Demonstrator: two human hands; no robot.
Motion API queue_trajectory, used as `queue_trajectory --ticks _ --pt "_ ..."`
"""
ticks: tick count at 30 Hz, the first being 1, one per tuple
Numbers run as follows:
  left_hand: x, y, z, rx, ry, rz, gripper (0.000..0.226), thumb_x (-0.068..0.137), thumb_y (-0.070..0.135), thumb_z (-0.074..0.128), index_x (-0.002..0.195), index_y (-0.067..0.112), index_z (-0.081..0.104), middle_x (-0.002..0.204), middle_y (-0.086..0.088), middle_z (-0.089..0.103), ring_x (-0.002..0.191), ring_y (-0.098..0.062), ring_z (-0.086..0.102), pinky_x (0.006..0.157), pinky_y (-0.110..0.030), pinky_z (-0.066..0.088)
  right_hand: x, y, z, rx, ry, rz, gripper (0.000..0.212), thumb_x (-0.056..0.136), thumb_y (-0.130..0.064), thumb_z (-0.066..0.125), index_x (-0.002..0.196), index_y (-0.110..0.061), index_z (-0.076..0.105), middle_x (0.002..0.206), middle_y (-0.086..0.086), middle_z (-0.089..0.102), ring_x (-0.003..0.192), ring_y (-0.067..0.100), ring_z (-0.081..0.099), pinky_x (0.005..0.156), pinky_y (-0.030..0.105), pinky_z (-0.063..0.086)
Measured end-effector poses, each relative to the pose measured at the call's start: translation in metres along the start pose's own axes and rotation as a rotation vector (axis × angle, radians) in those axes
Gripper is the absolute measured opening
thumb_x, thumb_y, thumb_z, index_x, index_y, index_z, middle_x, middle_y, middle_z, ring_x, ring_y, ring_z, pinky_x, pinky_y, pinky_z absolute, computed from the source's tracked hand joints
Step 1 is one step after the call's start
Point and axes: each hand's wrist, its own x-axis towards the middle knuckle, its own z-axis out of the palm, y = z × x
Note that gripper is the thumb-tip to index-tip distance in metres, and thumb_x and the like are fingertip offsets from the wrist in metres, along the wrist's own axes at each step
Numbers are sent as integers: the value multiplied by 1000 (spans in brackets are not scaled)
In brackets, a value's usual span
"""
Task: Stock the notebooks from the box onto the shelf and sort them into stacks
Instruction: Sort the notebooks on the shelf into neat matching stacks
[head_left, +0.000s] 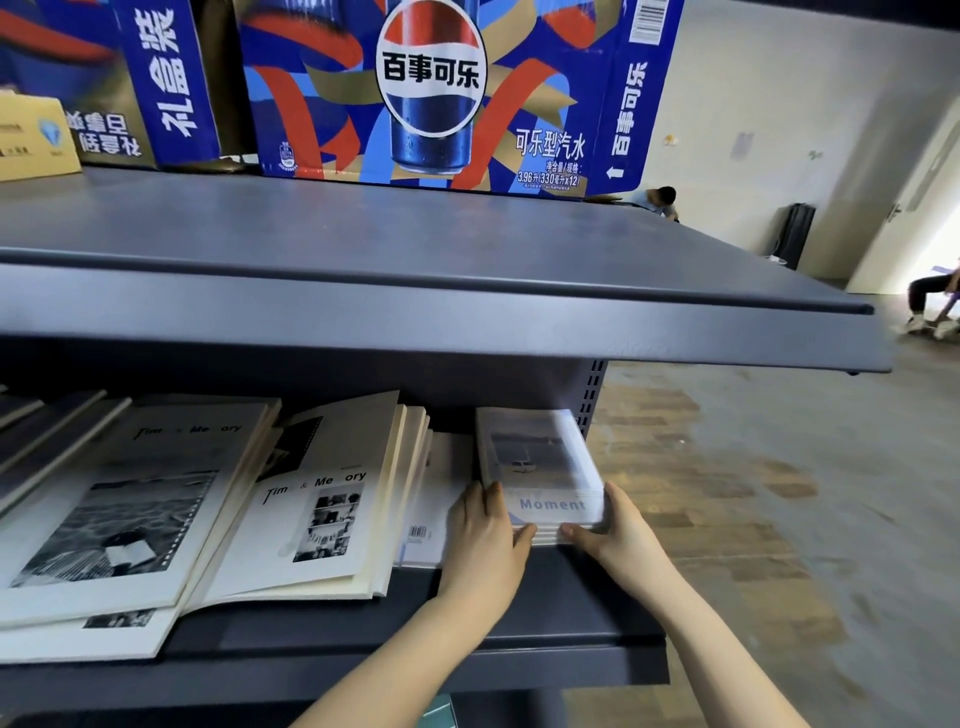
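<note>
A stack of white "Moment" notebooks (540, 462) lies at the right end of the lower dark shelf (571, 613). My left hand (485, 540) holds its near left corner and my right hand (618, 525) holds its near right corner, thumbs on top. Left of it lies a white notebook with its barcode up (431, 514). Further left sit a stack of "Time & Memory" notebooks (322, 499) and a second such stack (119, 509), both fanned and uneven. The box is not in view.
Dark notebooks (36, 431) lie at the far left of the lower shelf. The upper shelf (415, 291) overhangs closely and carries blue cola cartons (436, 88) and a cardboard box (31, 137). Two people (930, 301) are far off on the floor at right.
</note>
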Motion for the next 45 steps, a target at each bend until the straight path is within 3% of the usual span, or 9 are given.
queue_trajectory --ticks 4,8,13,18,22,28,33,40,45 --pt "-11 -3 -21 -41 45 90 53 99 30 37 147 16 20 155 -2 15 142 -17 13 114 -27 18 -9 -17 9 -78 169 -34 50 75 -12 74 118 -2 50 107 9 58 102 29 57 79 32 45" --pt "-27 -20 -58 -68 252 239 39 92 24 37 126 15 54 135 -1 48 127 -16 41 105 -34 39 -34 -54 28 -12 197 -140 47 88 -12 58 133 -7 46 128 7 53 121 23 48 95 29 38" --pt "-50 -69 -99 47 496 382 28 83 15 44 99 14 66 111 0 65 116 -21 50 93 -37 41 -48 -92 71 75 -2 -189 24 90 -9 53 112 -20 56 108 0 64 102 15 59 85 20 41" --pt "-66 -127 -117 258 259 131 43 84 50 40 112 21 56 115 1 63 107 -18 57 83 -34 53 -60 -123 114 84 -172 -176 15 94 -19 50 106 -20 60 96 -3 65 84 4 60 71 5 41" --pt "-76 -159 -121 314 79 56 65 91 63 19 104 21 66 106 1 68 95 -18 68 76 -32 55 -58 -133 135 1 -131 -130 10 95 -33 47 92 -29 56 96 4 61 86 20 62 84 31 48" --pt "-77 -160 -130 412 -10 147 69 85 62 32 139 19 41 149 -7 35 137 -23 33 111 -36 26 -56 -143 144 -63 -94 -30 28 93 -33 52 111 -12 56 102 8 63 89 27 63 76 28 44" --pt "-69 -168 -120 512 21 220 52 73 57 47 90 16 74 94 -9 73 84 -22 71 61 -30 57 -61 -150 149 -63 -29 8 26 92 -29 54 106 -7 55 100 10 59 99 25 54 72 24 32" --pt "-68 -161 -109 522 218 367 57 97 41 26 84 16 76 82 -5 74 75 -15 71 58 -21 52 -66 -165 131 106 -73 144 34 95 -32 49 88 -2 64 71 5 60 68 19 53 61 28 37" --pt "-74 -143 -96 480 194 416 44 85 41 39 83 17 76 83 -3 74 77 -13 70 61 -19 51 -75 -166 111 248 -277 232 12 96 -18 48 89 -8 51 54 9 62 43 17 46 40 20 28"
